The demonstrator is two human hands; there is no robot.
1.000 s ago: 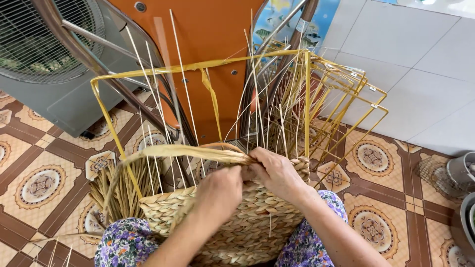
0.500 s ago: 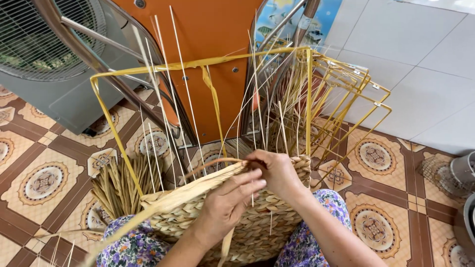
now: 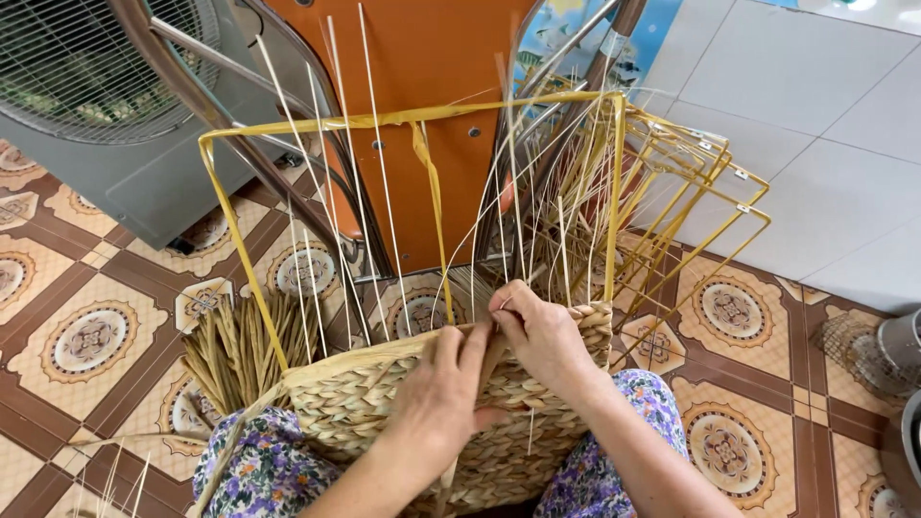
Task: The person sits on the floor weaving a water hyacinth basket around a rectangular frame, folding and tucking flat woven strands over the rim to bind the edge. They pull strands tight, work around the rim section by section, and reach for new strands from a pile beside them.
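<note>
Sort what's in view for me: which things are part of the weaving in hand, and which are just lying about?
In use: left hand and right hand on the woven basket; yellow wire frame; thin upright stakes; bundle of flat straw.

Lying about: fan; spare wire frames; orange chair.

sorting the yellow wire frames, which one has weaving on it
The frame in front of the hands, its base wrapped by the woven basket; the frames stacked at right are bare.

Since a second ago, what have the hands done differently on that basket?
The left hand drew the flat straw strand left, then laid it along the woven basket rim. The right hand stayed pinching at the rim. Yellow wire frame, fan and floor unchanged.
</note>
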